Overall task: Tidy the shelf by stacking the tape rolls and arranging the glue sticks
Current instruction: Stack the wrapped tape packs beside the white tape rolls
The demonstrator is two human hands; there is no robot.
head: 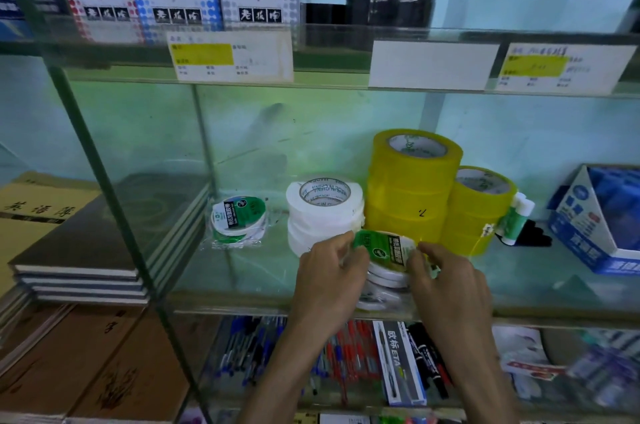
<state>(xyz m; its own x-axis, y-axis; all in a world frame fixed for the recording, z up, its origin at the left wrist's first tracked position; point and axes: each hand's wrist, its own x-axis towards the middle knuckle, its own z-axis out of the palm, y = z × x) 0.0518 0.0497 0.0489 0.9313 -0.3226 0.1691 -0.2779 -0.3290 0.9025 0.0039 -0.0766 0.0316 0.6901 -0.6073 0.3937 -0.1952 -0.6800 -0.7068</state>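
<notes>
On the glass shelf (242, 288), my left hand (329, 271) and my right hand (446, 278) both grip a green-labelled packet of white tape rolls (384, 247). It rests on a small pile of similar white rolls (384, 281). Behind it stand a stack of white tape rolls (323, 212), a tall stack of yellow tape rolls (412, 184) and a shorter yellow stack (479, 208). Another green-labelled tape packet (237, 221) lies alone to the left. Glue sticks (519, 219) with white caps lie behind the short yellow stack, partly hidden.
A blue and white open carton (595, 219) stands at the shelf's right end. Notebooks (79, 233) are stacked in the left bay behind a glass divider. Pens and marker boxes (346, 361) fill the shelf below. Price labels (230, 56) hang from the upper shelf edge.
</notes>
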